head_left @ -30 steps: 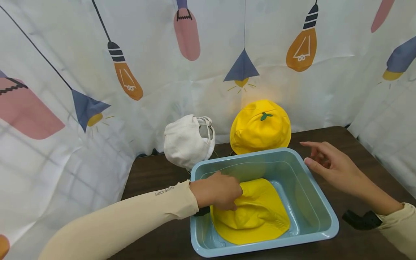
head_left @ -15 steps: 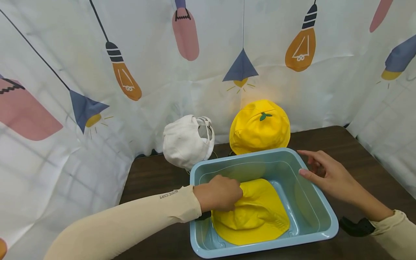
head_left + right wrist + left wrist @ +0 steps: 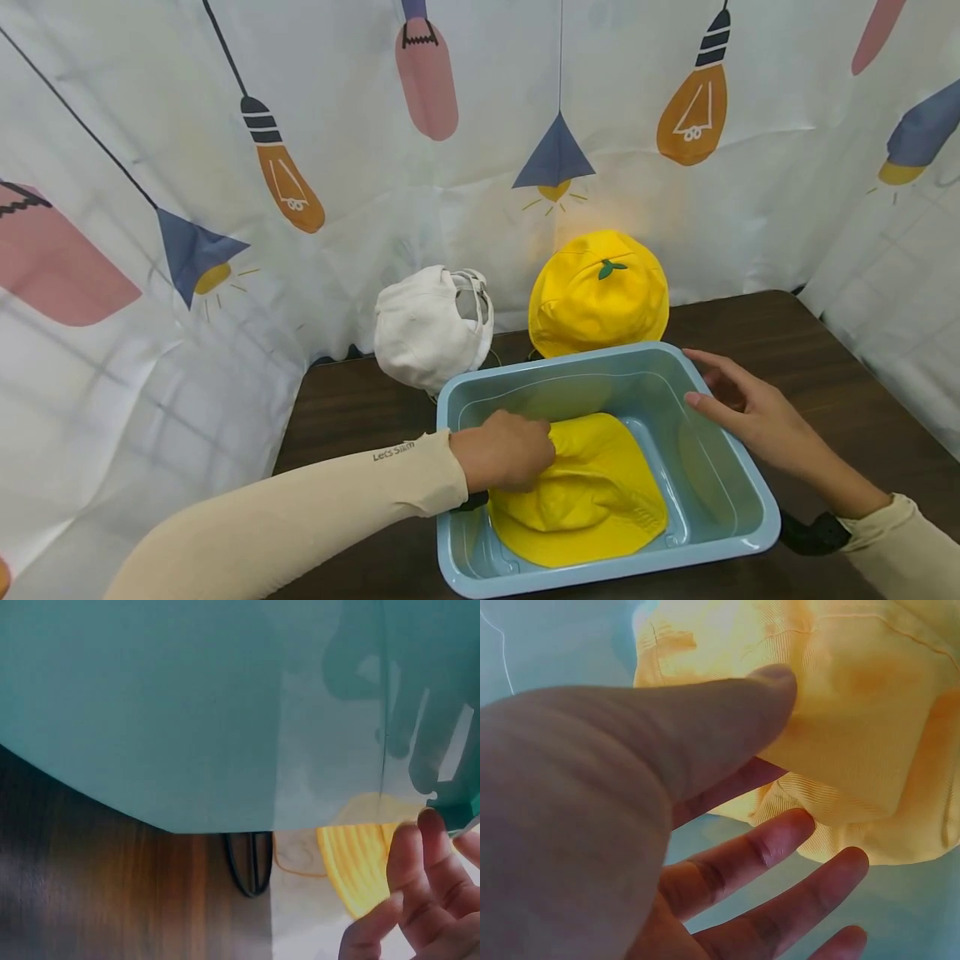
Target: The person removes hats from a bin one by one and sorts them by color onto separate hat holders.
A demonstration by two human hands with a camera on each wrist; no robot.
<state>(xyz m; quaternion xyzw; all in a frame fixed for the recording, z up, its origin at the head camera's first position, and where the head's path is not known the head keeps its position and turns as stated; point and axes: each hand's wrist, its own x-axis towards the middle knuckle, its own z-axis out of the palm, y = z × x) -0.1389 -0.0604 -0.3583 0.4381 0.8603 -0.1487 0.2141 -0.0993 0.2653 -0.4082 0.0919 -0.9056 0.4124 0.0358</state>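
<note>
A yellow hat (image 3: 592,492) lies crumpled in a light blue plastic basin (image 3: 750,542). My left hand (image 3: 510,450) reaches into the basin and pinches the hat's cloth. In the left wrist view, the thumb lies on top of the yellow hat (image 3: 870,735), a finger is tucked beneath, and the other fingers are spread below. At the basin's far right corner, my right hand (image 3: 757,408) holds the rim, thumb at the inner edge and fingers outside. The right wrist view shows its fingertips (image 3: 431,825) against the lip of the basin (image 3: 150,712).
Behind the basin, a white cap (image 3: 423,329) and a yellow hat with a green leaf (image 3: 600,292) stand on the dark wooden table (image 3: 345,417). A white curtain (image 3: 450,217) printed with lamps encloses the back and sides.
My right hand has moved left to the basin's rim and taken hold of it. The left hand has shifted barely, staying at the hat; the hat and basin look nearly unmoved.
</note>
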